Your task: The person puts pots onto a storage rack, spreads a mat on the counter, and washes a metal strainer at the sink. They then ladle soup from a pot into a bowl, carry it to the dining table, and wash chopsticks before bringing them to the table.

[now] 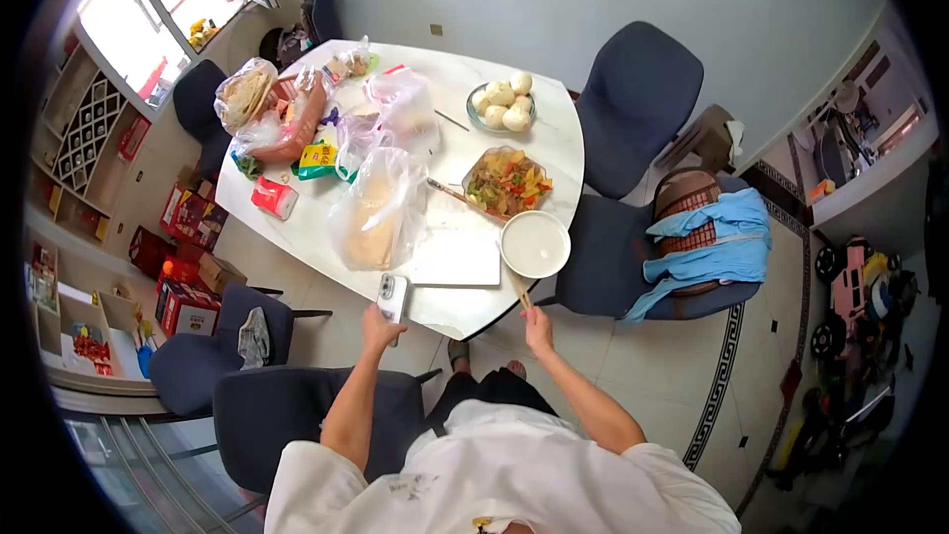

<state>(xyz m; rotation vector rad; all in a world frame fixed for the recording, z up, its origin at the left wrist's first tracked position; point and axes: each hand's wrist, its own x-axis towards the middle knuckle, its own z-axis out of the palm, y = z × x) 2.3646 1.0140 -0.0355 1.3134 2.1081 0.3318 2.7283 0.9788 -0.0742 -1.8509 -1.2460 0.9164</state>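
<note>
My left hand (381,328) is closed on a light-coloured phone (392,298) at the table's near edge. Between the fingers of my right hand (538,329) are chopsticks (522,295), just below a pale bowl (535,244). A flat white rectangular object (456,258) lies between the phone and the bowl. Beyond the bowl sits a glass dish of mixed food (507,184), with a utensil (447,191) at its left side. Farther back, a bowl holds several pale round buns (502,102). A clear plastic bag (377,210) with flat bread inside rests left of centre.
The white table (297,221) also carries a pink basket (294,126), more plastic bags (400,104) and a red-and-white packet (274,198). Dark chairs (641,89) stand around it. One chair on the right holds a brown basket with blue cloth (714,237).
</note>
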